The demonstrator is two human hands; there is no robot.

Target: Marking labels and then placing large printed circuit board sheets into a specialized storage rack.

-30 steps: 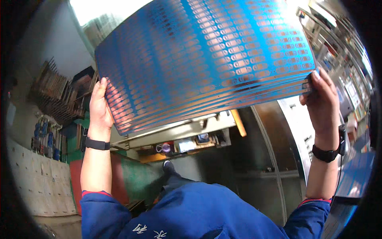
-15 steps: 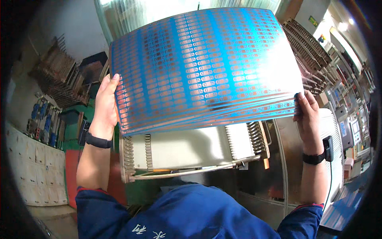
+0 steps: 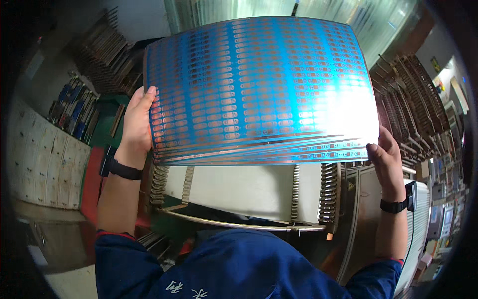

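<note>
A stack of blue circuit board panels (image 3: 259,94) with rows of copper-coloured patterns spans the space between my two hands. Its sheets are slightly fanned along the near edge, and glare washes out the right part of the top one. My left hand (image 3: 139,117) grips the left edge, thumb on top. At the lower right corner my right hand (image 3: 387,154) is closed on the panels, its thumb over the edge. Below the stack stands a slotted rack (image 3: 239,192) with coil-like rows at its sides, partly hidden by the panels.
Slatted racks (image 3: 408,94) stand at the right, and another rack (image 3: 107,52) is at the far left. White cabinets (image 3: 47,159) line the left side. A ribbed translucent curtain (image 3: 224,12) hangs beyond the panels. A metal bar (image 3: 244,225) crosses the near side of the slotted rack.
My view has turned, so the surroundings shift in the picture. The panel stack now sits more level, its right end lower. Both hands keep their hold.
</note>
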